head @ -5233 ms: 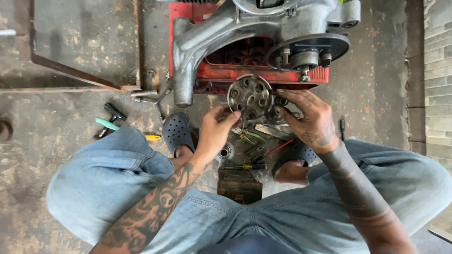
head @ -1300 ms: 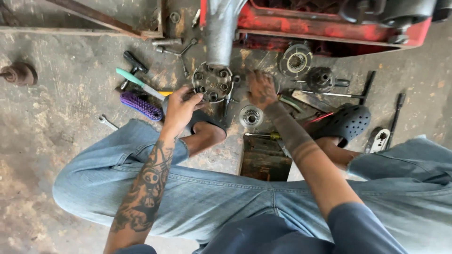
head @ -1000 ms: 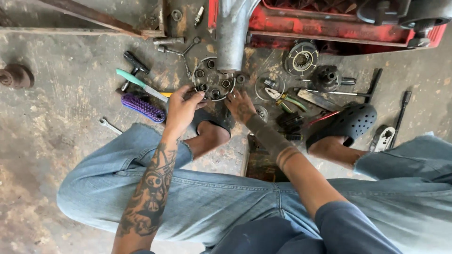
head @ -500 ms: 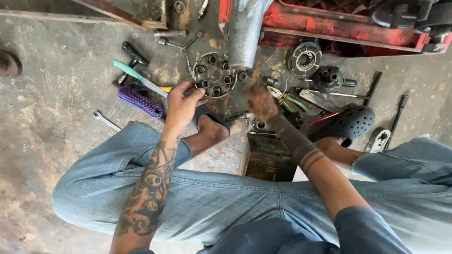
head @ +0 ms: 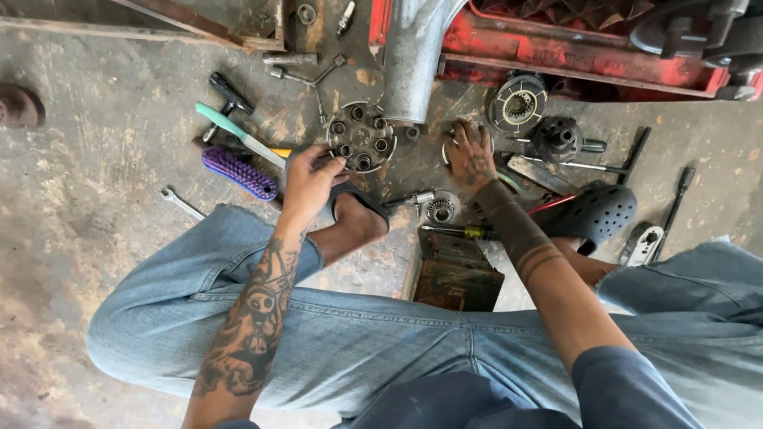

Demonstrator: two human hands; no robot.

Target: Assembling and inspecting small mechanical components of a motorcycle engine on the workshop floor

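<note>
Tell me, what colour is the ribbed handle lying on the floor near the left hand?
Purple: the ribbed handle lies left of the left hand, clearest in the head view.

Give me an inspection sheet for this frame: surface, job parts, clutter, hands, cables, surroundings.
Surface: stained concrete floor.
Job's things: round metal disc with holes on the floor against a grey casing.
Clutter: purple brush, green-handled tool, small spanner, cross wrench, toothed hub, rusty box.
Hands: left hand fingers touch the disc's edge; right hand rests on small floor parts.
Cables: nothing seen.
Surroundings: red machine frame; black perforated clog; jeans legs.
</note>
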